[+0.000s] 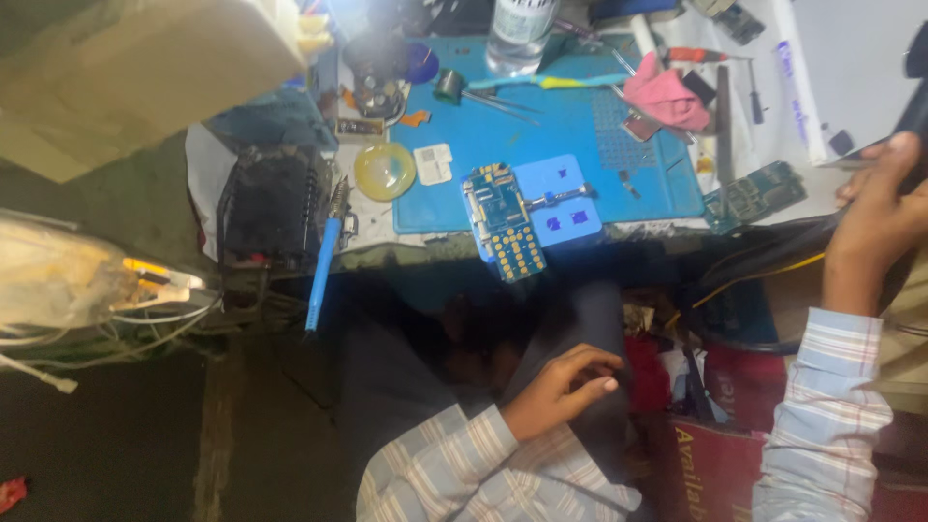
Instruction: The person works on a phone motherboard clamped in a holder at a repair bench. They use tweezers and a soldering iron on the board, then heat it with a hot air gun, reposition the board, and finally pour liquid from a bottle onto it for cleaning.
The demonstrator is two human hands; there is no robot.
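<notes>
Dark phone gripped in raised right hand; left hand loosely curled, empty, well below.

The blue mat is brightly lit from above, while the lower frame is left dim and softly blurred.

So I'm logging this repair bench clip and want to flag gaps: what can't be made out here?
Head view only:
- Right hand: the dark thing it grips is cut off by the right edge.
- Left hand: fingers curled over dark cloth; anything under them is hidden.
- Circuit board on the blue mat: components too small and blurred.
- Space below the bench: too dark.
</notes>
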